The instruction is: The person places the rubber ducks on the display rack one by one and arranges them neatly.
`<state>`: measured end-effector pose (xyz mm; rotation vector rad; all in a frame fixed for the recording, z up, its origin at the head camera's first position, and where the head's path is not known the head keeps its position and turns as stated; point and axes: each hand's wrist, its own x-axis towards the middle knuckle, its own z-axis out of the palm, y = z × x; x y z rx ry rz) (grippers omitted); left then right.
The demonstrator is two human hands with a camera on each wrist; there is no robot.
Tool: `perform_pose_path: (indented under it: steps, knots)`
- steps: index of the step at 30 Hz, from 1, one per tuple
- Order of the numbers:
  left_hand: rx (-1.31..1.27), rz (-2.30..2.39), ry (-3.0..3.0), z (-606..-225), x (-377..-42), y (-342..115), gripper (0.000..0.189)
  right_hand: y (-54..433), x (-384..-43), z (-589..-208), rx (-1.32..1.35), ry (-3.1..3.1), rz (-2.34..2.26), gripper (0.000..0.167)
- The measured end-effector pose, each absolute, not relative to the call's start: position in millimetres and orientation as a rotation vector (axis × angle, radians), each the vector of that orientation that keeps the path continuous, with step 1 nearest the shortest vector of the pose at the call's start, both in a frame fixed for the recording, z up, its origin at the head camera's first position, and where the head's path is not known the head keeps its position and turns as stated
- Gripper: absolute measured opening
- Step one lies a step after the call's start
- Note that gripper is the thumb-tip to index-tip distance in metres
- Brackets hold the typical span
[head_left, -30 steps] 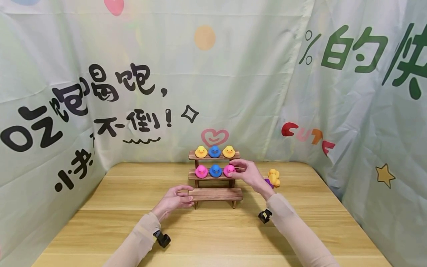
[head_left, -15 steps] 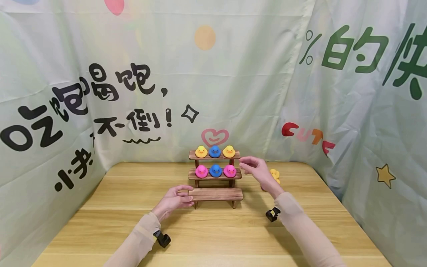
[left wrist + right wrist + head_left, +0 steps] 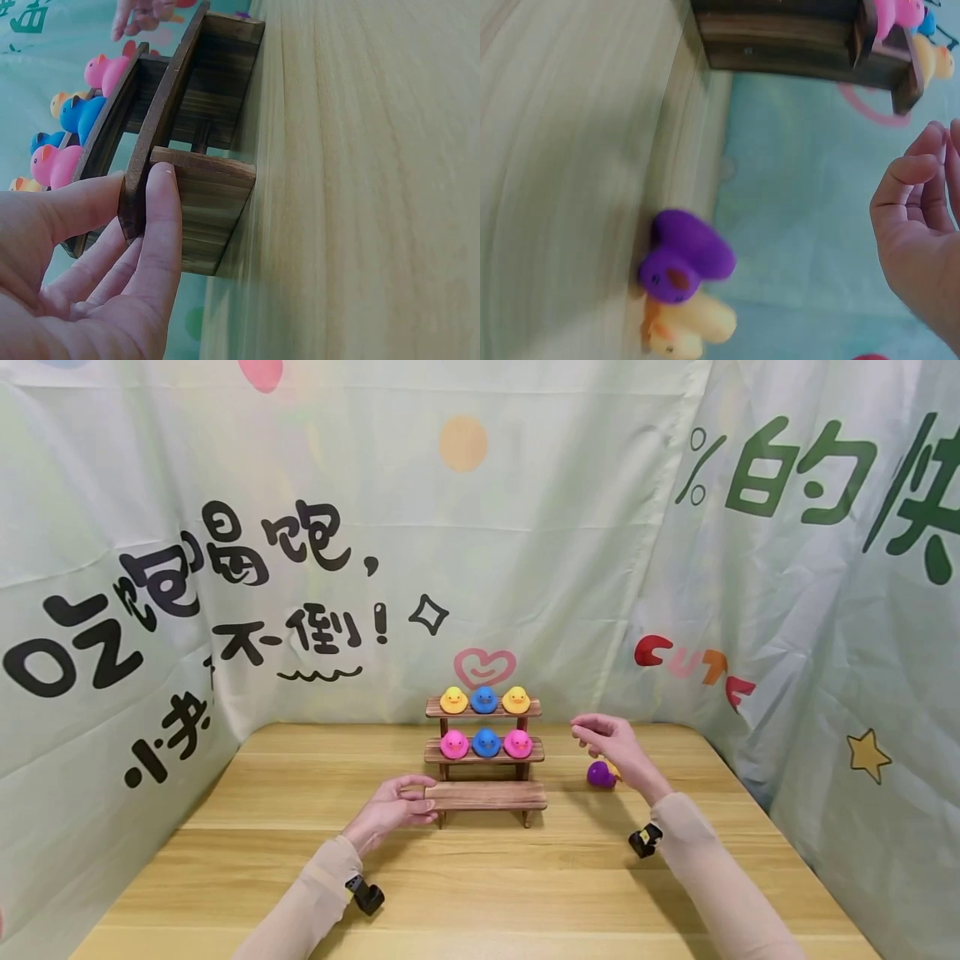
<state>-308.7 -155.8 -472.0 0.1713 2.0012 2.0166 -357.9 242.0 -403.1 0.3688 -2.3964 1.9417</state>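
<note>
My left hand grips the left end of the lowest step of a three-tier wooden display stand; the left wrist view shows thumb and fingers pinching the board's end. On the top tier a blue rubber duck sits between two yellow ones. The middle tier holds another blue duck between a left pink duck and a right pink duck. The bottom step is bare. My right hand hovers right of the stand, fingers loosely bent, holding nothing.
Below the right hand, a purple duck lies tipped on the wooden table. Beside it is a yellow duck, mostly hidden by the hand in the head view. A printed pale green curtain encloses the table's back and sides.
My right hand has left the right pink duck on the middle tier and moved right, toward the loose ducks. The left hand has kept its place on the stand.
</note>
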Motion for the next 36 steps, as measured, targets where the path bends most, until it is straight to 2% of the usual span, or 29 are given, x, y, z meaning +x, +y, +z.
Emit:
perform_pose_path:
  steps: [10, 19, 26, 36]
  knots:
    - [0.184, 2.025, 1.985, -467.9, -307.4, -154.4, 0.043, 269.9, -360.1, -407.0, 0.377, -2.419, 1.913, 0.013]
    - [0.193, 2.019, 1.998, -467.4, -306.5, -156.3, 0.043, 288.0, -363.0, -417.0, 0.353, -2.503, 1.885, 0.032]
    - [0.195, 2.018, 1.995, -470.3, -308.0, -158.2, 0.044, 298.3, -363.9, -427.2, 0.373, -2.498, 1.835, 0.023]
    - [0.187, 2.018, 1.979, -470.4, -308.8, -157.2, 0.045, 316.0, -364.1, -439.7, 0.324, -2.575, 1.750, 0.047]
